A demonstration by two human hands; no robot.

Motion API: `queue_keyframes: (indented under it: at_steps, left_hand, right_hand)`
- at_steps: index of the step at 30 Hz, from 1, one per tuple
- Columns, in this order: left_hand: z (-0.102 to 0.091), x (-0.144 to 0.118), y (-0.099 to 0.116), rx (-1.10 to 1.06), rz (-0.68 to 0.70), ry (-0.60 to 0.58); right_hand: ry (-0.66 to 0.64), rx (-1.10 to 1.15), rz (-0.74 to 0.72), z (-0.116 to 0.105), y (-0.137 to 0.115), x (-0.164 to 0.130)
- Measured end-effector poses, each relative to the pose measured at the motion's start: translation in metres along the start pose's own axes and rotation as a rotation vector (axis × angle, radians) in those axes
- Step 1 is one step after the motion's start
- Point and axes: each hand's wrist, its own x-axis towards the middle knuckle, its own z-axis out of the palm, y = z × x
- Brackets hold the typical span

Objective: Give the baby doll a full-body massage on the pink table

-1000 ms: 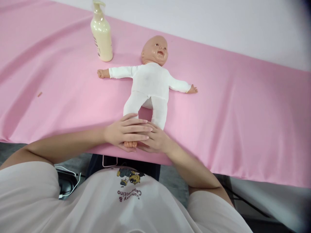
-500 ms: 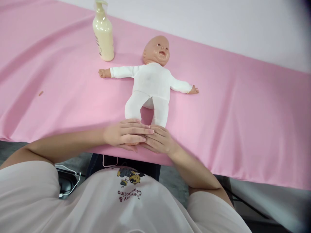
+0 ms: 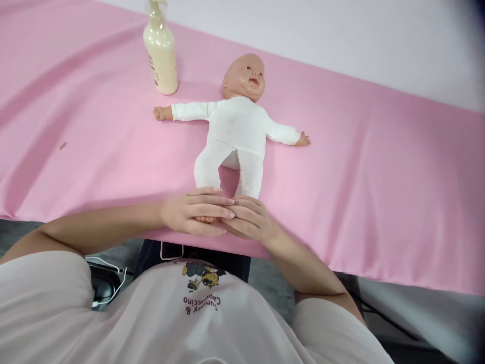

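A baby doll [image 3: 238,124] in a white suit lies on its back, arms spread, its feet toward me. Across its lower left leg and foot rests my left hand [image 3: 191,212], fingers stretched out and a little apart. The doll's toes [image 3: 205,219] show in a gap between those fingers. My right hand [image 3: 252,217] lies over the other foot with its fingers extended, hiding that foot. The fingertips of both hands meet and slightly overlap. Neither palm can be seen.
A cream pump bottle [image 3: 162,60] stands upright left of the doll's head. Pink cloth [image 3: 310,202] covers the table, its near edge just below my hands. A small brownish bit [image 3: 62,145] lies at the left. A white surface [image 3: 341,45] is behind.
My left hand's fingers have shifted slightly and parted, so the doll's toes now show more between them. My right hand has barely moved. The doll and bottle stay in place.
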Motion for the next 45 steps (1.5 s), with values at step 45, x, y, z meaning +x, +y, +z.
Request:
queue_keyframes:
  at_steps: [45]
  left_hand:
    - [0.001, -0.011, -0.015, -0.125, -0.281, -0.235]
  right_hand:
    - [-0.225, 0.060, 0.003, 0.005, 0.003, 0.000]
